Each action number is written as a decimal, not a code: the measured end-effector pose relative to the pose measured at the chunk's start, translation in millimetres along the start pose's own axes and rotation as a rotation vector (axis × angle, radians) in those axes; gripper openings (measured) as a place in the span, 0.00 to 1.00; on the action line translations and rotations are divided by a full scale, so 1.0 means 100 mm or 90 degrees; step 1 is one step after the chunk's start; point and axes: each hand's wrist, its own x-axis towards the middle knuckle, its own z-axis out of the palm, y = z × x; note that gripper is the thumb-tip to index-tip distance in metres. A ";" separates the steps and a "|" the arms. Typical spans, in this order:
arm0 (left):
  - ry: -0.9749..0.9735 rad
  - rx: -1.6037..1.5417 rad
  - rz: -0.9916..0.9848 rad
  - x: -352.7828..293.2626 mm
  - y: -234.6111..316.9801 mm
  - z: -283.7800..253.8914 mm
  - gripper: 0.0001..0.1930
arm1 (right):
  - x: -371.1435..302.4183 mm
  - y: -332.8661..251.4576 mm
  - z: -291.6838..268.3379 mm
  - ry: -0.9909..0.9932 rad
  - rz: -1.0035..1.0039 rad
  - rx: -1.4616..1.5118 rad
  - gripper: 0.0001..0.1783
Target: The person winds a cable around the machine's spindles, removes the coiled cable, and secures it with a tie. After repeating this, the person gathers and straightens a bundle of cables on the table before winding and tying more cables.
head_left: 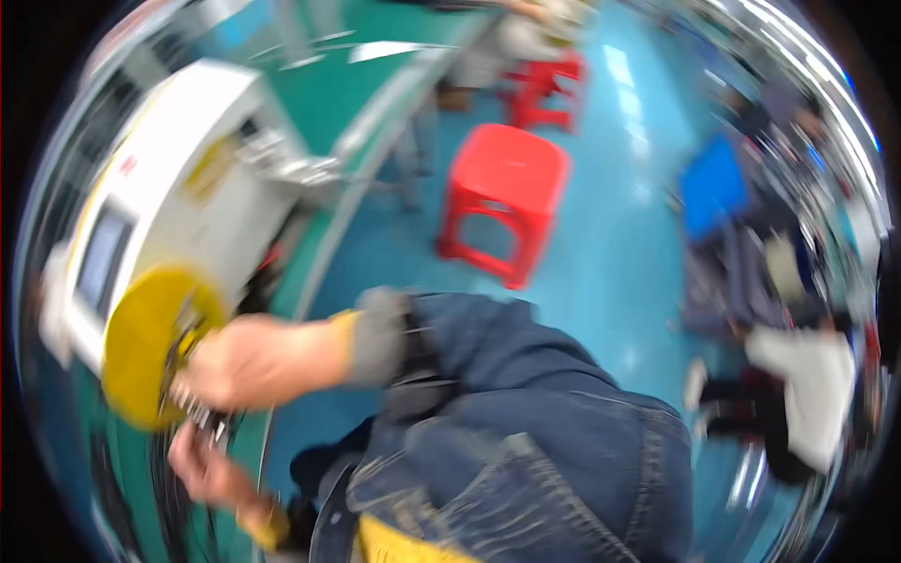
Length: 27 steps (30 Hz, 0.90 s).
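Observation:
My right hand [249, 364] reaches in from the right, its fingers curled at the front edge of a round yellow disc [141, 328]. Just below it, my left hand [208, 469] comes up with its fingers bent together. A small shiny metal part [211, 420] shows between the two hands, and both seem to grip it. Its exact kind is lost in the motion blur. The disc stands against a white machine [192, 122] with a dark screen [105, 255].
The machine stands on a green-topped bench [319, 75] with a pale edge. Dark cables [174, 488] lie near my left hand. A red stool [511, 169] stands on the blue floor, with another red stool [552, 89] behind. A person in a white top [802, 385] is at the right.

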 end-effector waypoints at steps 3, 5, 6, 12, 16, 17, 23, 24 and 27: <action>-0.092 -0.036 0.046 0.38 0.20 -0.29 0.14 | 0.09 -0.05 -0.03 -0.132 0.014 -0.030 0.08; -0.282 0.043 0.240 0.67 0.12 -0.30 0.31 | 0.19 -0.07 -0.03 -0.174 0.034 -0.050 0.09; -0.294 0.026 0.252 0.70 0.16 -0.22 0.31 | 0.21 -0.06 -0.04 -0.183 0.027 -0.024 0.09; -0.355 0.165 0.236 0.49 0.86 0.13 0.26 | -0.07 -0.02 0.00 -0.055 0.224 0.110 0.08; -0.343 0.213 0.241 0.45 0.91 0.13 0.26 | -0.24 -0.10 0.20 0.269 0.372 0.323 0.06; -0.340 0.217 0.244 0.44 0.92 0.13 0.27 | -0.26 -0.12 0.21 0.271 0.375 0.328 0.06; -0.376 0.221 0.195 0.45 0.96 0.19 0.27 | -0.35 -0.16 0.21 0.174 0.500 0.333 0.05; -0.382 0.210 0.194 0.47 0.96 0.22 0.27 | -0.36 -0.12 0.22 0.181 0.504 0.334 0.05; -0.347 0.156 0.218 0.51 0.58 0.32 0.27 | -0.27 0.04 0.30 0.194 0.504 0.323 0.05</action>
